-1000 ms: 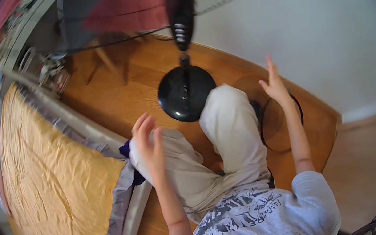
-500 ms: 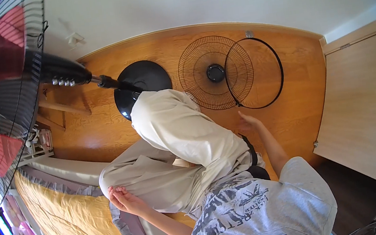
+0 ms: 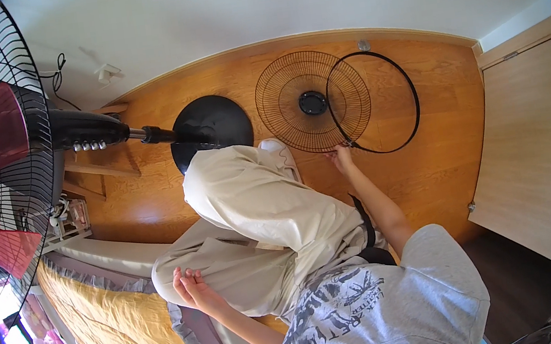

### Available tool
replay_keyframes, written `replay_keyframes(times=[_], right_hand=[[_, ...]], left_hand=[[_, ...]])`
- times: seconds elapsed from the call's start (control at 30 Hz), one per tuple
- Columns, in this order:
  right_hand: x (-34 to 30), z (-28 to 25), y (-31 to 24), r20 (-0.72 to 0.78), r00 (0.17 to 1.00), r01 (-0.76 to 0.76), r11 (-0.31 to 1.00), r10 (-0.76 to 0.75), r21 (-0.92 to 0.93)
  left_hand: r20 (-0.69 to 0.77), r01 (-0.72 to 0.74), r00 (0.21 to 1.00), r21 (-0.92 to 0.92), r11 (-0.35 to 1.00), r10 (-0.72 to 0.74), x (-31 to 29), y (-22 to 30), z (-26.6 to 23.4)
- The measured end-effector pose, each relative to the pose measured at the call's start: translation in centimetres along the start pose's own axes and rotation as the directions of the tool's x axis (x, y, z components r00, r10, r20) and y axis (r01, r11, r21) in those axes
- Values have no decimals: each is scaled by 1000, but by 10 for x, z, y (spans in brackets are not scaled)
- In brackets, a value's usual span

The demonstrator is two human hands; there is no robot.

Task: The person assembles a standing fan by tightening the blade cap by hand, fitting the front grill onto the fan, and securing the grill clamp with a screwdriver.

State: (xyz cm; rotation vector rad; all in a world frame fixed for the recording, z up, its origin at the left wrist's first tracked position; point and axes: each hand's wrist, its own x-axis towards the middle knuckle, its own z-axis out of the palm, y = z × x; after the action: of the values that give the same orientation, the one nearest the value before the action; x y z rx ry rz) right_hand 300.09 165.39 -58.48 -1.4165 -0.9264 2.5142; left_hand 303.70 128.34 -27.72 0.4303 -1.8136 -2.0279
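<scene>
"Where are the edges?"

"The wooden floor (image 3: 450, 97) meets a pale wall (image 3: 309, 0) along its far edge and a door (image 3: 530, 152) on its right. A round fan grille (image 3: 313, 102) lies flat near the far edge, a thin black ring (image 3: 417, 99) overlapping its right part. The wider strip of floor runs between ring and door; a narrow one separates the grille from the round black base (image 3: 217, 124) of a standing fan (image 3: 89, 127). A bed (image 3: 121, 324) borders the floor's near left side."

"And the hands?"

"The right hand (image 3: 341, 159) is at the grille's near rim, just beside where the ring crosses. Its fingers are close together; I cannot tell whether they grip the wire. The left hand (image 3: 201, 296) is by the left knee (image 3: 176, 272), well apart from the grille, its fingers loosely curled."

"How many of each?"

"One ring, one standing fan, one bed, one door. Two wire cages: the floor's grille and a cage (image 3: 42, 98) on the fan. Two pink blades (image 3: 11, 250) show plainly. One pale shoe (image 3: 279, 156) shows near the grille."
</scene>
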Motion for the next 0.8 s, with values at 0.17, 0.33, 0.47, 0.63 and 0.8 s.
replay_keyframes(times=[0.17,0.33,0.47,0.63,0.8], right_hand=[[-32,-14,-61,297,946,-180,973,131,142],[-84,-24,-95,734,580,-757,566,353,327],[-139,3,-120,659,700,-547,799,275,248],[-191,32,-146,840,533,-460,868,102,187],[-193,48,-156,998,34,-532,846,44,-19]], left_hand=[[-28,33,999,-6,999,-33,3,2,21],[99,-4,995,-52,999,10,13,8,68],[509,-66,858,-19,998,67,5,16,139],[574,130,818,-107,986,-46,6,-17,230],[742,515,661,-337,788,-115,12,-48,306]])
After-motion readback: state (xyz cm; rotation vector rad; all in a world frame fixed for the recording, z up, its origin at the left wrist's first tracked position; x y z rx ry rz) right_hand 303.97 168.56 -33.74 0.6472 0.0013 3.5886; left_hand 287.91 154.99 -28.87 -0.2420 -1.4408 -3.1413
